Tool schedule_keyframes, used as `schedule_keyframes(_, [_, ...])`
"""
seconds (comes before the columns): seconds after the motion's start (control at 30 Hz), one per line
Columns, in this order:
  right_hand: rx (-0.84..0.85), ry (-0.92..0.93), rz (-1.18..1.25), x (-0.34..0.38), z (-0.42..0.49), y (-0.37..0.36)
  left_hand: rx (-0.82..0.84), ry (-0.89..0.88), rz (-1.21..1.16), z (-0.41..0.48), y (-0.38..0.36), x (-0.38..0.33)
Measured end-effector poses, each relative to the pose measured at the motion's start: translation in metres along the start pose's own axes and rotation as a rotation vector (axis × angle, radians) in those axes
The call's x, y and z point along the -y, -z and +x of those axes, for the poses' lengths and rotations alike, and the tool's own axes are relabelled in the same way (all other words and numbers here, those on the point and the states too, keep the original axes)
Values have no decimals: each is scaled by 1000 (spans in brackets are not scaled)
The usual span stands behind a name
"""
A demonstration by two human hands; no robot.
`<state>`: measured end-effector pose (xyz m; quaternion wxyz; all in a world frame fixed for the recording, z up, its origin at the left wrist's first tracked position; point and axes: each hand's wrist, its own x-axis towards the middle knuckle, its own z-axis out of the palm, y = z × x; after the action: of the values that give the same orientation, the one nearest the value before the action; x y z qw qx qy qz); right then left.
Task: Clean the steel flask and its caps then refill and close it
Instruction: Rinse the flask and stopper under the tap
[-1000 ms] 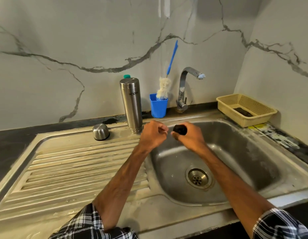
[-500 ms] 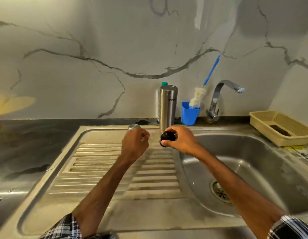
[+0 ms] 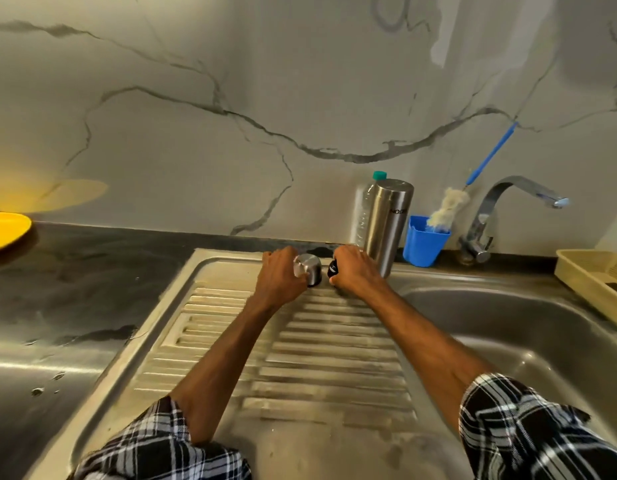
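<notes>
At frame centre the left hand (image 3: 282, 276) curls round the steel cap (image 3: 307, 270) while the right hand (image 3: 356, 271) pinches the black inner cap (image 3: 332, 268), just left of the upright steel flask (image 3: 387, 223), which a careless right wrist could topple.

A home kitchen: steel sink (image 3: 508, 317) with ribbed drainboard (image 3: 300, 358), tap (image 3: 490, 216), marble-look backsplash (image 3: 231, 116), dark counter (image 3: 75, 271).
</notes>
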<state>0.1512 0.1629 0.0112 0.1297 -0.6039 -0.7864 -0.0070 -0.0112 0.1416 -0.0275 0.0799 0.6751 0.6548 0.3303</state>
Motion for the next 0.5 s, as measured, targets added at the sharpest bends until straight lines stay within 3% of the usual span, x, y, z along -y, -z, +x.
schedule_keyframes(0.2, [-29, 30, 46, -4, 5, -6, 194, -68, 88, 28, -7, -15])
schedule_keyframes(0.5, [-159, 52, 261, -16, -45, 20, 130, -121, 28, 19, 5, -12])
